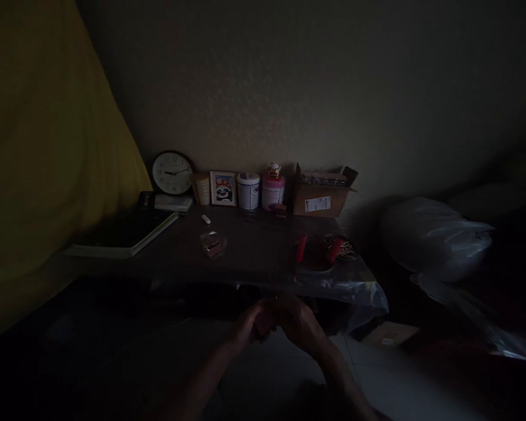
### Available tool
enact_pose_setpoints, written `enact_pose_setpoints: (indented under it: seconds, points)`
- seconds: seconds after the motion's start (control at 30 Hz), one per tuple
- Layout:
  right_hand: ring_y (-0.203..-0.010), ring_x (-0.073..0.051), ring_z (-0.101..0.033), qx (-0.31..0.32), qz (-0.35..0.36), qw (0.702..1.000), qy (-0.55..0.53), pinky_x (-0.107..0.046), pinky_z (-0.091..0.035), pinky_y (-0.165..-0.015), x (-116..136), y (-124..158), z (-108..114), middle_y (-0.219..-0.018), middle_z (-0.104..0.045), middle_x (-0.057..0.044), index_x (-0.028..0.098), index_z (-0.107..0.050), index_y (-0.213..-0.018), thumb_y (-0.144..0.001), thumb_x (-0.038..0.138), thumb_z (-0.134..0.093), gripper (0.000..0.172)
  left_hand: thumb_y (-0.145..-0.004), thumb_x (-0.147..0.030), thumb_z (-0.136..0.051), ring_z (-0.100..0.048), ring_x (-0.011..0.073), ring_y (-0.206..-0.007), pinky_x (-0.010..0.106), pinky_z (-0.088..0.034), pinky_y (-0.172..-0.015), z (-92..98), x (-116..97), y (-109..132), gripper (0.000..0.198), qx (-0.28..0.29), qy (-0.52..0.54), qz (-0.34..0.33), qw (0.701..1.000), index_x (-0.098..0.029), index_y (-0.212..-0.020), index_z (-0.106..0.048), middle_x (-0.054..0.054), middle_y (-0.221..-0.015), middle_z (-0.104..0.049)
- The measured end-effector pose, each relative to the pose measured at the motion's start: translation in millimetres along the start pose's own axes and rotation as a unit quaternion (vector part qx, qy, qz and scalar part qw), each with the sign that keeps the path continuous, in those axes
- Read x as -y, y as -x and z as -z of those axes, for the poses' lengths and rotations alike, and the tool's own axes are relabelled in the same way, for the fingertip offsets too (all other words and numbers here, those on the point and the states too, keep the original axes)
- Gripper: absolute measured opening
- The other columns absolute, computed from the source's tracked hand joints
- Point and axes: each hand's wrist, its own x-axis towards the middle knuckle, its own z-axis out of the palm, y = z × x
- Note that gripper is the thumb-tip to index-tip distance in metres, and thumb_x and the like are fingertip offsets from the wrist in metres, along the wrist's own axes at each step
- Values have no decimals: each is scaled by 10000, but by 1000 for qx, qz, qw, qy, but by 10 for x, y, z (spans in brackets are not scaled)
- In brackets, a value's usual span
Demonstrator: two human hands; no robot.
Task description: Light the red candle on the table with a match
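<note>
In dim light both hands meet just in front of the table edge. My left hand (248, 323) is closed around a small dark reddish block that looks like a matchbox (263, 321). My right hand (298, 322) is held against it with curled fingers; what they pinch, if anything, is too dark to make out. Beyond them on the table, two red candles (301, 248) rise over a dark round tray (315, 268). A round dish of thin sticks (345, 248) lies beside it. Toward the left sits a clear packet (213, 244) with a reddish item inside.
Along the wall stand a clock (172, 173), a panda picture (223, 189), a white tin (248, 192), a pink tin (273, 193) with a cat figurine, and an open carton (319, 202). A large book (127, 234) lies left. Plastic bags (433, 234) bulge at right.
</note>
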Motion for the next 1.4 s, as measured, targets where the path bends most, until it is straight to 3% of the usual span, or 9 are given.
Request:
enact_pose_setpoints:
  seconds: [0.23, 0.47, 0.67, 0.93, 1.03, 1.2, 1.4]
  points:
    - [-736, -135, -603, -10, -68, 987, -143, -217, -460, -647, -12, -12, -30, -779, -646, -3, 195, -636, -781, -754, 101, -522, 151, -767, -391, -481, -545, 138, -529, 237, -301, -471, -23, -25, 40, 304, 10, 26, 10, 1000, -208, -968, -618, 21, -644, -635]
    - [-746, -177, -648, -27, -145, 951, -271, -243, -510, -615, -39, 2, 3, -836, -691, -44, 177, -661, -905, -817, 301, -542, 193, -766, -355, -486, -561, 144, -566, 236, -323, -484, 18, -23, 41, 305, 15, 50, 5, 999, -213, -1010, -600, 27, -693, -647]
    - [-731, -183, -650, -24, -138, 968, -210, -231, -501, -602, -60, -6, -27, -786, -694, -41, 166, -680, -842, -770, 207, -579, 131, -766, -354, -489, -561, 145, -544, 230, -305, -453, 4, -27, 33, 318, 11, 46, 3, 999, -193, -1014, -603, 39, -710, -658]
    - [-731, -187, -654, -62, -118, 970, -201, -246, -514, -611, -56, -7, -33, -761, -693, -36, 200, -690, -839, -784, 299, -577, 159, -768, -313, -484, -579, 146, -597, 229, -323, -481, -1, -48, 58, 300, -3, 74, 2, 997, -195, -1012, -614, 51, -764, -669]
    - [-736, -189, -654, -65, -138, 959, -241, -257, -519, -626, -24, -9, -19, -785, -690, -40, 197, -683, -829, -771, 337, -597, 174, -773, -322, -488, -585, 147, -608, 225, -327, -486, -6, -71, 84, 301, -14, 79, 21, 997, -203, -1018, -616, 48, -776, -674]
    - [-643, -181, -650, -69, -202, 897, -387, -268, -530, -571, 44, -14, 39, -698, -671, -19, 183, -621, -805, -754, 439, -602, 262, -768, -318, -499, -586, 140, -603, 220, -328, -464, -58, -156, 148, 309, -18, 90, 29, 995, -196, -1025, -619, 45, -802, -678]
    - [-753, -195, -631, -150, -176, 918, -323, -270, -504, -667, -7, -33, 57, -773, -681, -55, 162, -630, -798, -766, 464, -586, 307, -764, -273, -489, -600, 146, -611, 219, -335, -449, -92, -210, 152, 323, -38, 111, 15, 993, -168, -1046, -606, 63, -807, -676]
